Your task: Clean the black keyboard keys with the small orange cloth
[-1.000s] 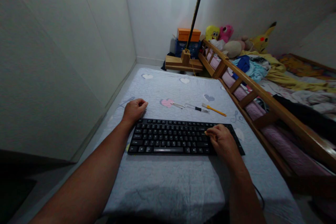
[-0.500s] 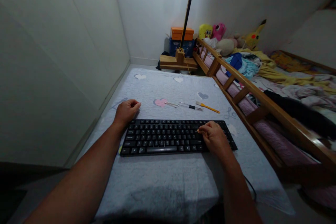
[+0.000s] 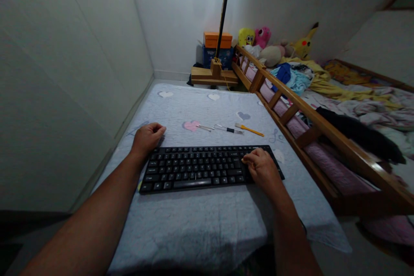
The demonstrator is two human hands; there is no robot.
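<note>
A black keyboard [image 3: 194,168] lies on the cloth-covered table, slightly angled. My left hand [image 3: 147,138] rests at its upper left corner, fingers curled into a loose fist with nothing visible in it. Over the keys on the right side, my right hand [image 3: 260,166] is closed in a pinch. A small pale bit shows at its fingertips, too small to name; the keys under this hand are hidden. Behind the keyboard lie thin white cotton swabs [image 3: 204,128], a wire keycap puller [image 3: 229,129] with a black grip, and a yellow-handled brush [image 3: 250,130].
A wooden bed rail [image 3: 291,108] runs along the table's right side, with bedding and plush toys beyond it. A wooden stand [image 3: 215,75] with a tall dark pole stands past the far edge, before an orange box [image 3: 217,39]. A pale wall [image 3: 80,73] rises on the left.
The whole view has shifted, so things appear a little further left. The keyboard has turned slightly relative to the table, its right end moving away from me. Both hands keep nearly the same pose.
</note>
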